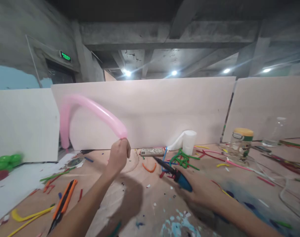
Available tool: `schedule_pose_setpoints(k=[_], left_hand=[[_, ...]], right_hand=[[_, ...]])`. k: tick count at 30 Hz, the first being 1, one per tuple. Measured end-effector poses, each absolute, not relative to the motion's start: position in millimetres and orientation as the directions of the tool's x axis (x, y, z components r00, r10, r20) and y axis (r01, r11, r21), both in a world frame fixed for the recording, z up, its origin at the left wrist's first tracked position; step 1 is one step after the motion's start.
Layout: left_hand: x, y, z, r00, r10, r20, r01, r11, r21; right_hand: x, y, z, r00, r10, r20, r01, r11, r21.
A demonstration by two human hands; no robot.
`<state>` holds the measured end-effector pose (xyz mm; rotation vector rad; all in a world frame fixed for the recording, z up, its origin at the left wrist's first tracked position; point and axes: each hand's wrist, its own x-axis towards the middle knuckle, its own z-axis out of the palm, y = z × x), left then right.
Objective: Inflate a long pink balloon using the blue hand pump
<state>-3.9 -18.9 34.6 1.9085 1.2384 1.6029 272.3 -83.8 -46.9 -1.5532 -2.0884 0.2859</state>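
My left hand (119, 154) is closed around the end of a long pink balloon (100, 110). The balloon is inflated and arches up and over to the left, its far end hanging down in front of the white board. In my right hand (189, 184) is a balloon pump (181, 179) with a blue body and a long, tapering black nozzle. That nozzle points up and left, apart from the balloon. Below its tip lies a curved orange uninflated balloon (149, 168); just beyond is a phone in a patterned case (153, 151).
Green uninflated balloons (181, 159) lie beside a white paper roll (189, 142). A yellow-lidded jar (240, 144) and a clear bottle (275, 131) stand at the right. An orange utility knife (67, 199) lies left; green inflated balloons (8, 162) are at far left. White boards (150, 112) close off the back.
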Motion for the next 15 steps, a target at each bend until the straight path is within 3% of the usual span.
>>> schedule_pose_setpoints(k=[3, 5, 7, 10, 12, 15], left_hand=[[10, -36, 6, 0.17, 0.791, 0.588, 0.72, -0.507, 0.475], [22, -43, -9, 0.369, 0.783, 0.5, 0.792, -0.546, 0.271], [34, -45, -19, 0.536, 0.742, 0.402, 0.775, -0.621, 0.113], [44, -46, -31, 0.641, 0.702, 0.311, 0.741, -0.672, -0.012], [44, -46, -39, 0.663, 0.704, 0.255, 0.737, -0.674, -0.052], [34, -46, -53, 0.657, 0.732, 0.177, 0.75, -0.658, -0.064]], right_hand=[[299, -62, -67, -0.148, 0.967, 0.209, 0.938, 0.204, -0.28], [294, -61, -73, -0.124, 0.948, 0.293, 0.933, 0.212, -0.291], [274, -68, -72, -0.163, 0.908, 0.386, 0.834, 0.336, -0.438], [235, -75, -59, -0.199, 0.928, 0.314, 0.39, 0.369, -0.844], [214, -68, -51, -0.17, 0.938, 0.303, 0.106, 0.323, -0.94], [199, -47, -53, -0.103, 0.964, 0.244, -0.011, 0.245, -0.97]])
